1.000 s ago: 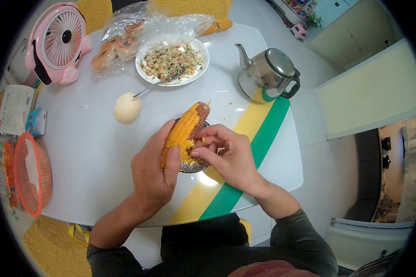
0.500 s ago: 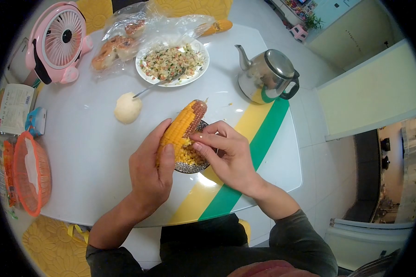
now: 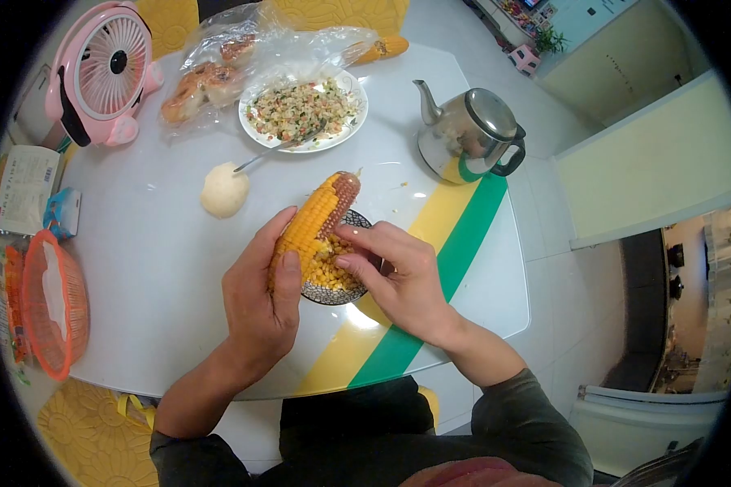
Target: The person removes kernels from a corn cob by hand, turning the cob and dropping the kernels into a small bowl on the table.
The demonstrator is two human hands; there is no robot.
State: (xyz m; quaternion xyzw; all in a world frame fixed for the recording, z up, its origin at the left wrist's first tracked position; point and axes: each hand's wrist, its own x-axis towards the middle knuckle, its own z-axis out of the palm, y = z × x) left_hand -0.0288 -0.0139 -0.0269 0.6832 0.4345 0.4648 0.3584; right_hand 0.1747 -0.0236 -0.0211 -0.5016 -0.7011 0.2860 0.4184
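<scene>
My left hand [image 3: 260, 288] is wrapped round a corn cob [image 3: 310, 227], tilted with its bare reddish end up and to the right. Yellow kernels cover its left side; part of the right side is stripped. The fingertips of my right hand [image 3: 390, 272] touch the cob's stripped edge, thumb and forefinger slightly apart, and whether they hold a kernel is too small to tell. Beneath both hands is a patterned bowl [image 3: 331, 297] with loose kernels [image 3: 345, 278] in it, partly hidden by my hands and the cob.
Behind are a plate of fried rice [image 3: 300, 109] with a spoon, bagged bread [image 3: 199, 89] and another cob [image 3: 386, 49]. A pale bun [image 3: 224, 190] lies left of centre. A steel kettle [image 3: 471, 130] stands right; a pink fan [image 3: 110, 73] and orange basket [image 3: 57, 304] are left.
My left hand and the cob have shifted slightly left, showing more of the bowl and its kernels. My right hand stays by the cob, its fingers moved a little along the edge.
</scene>
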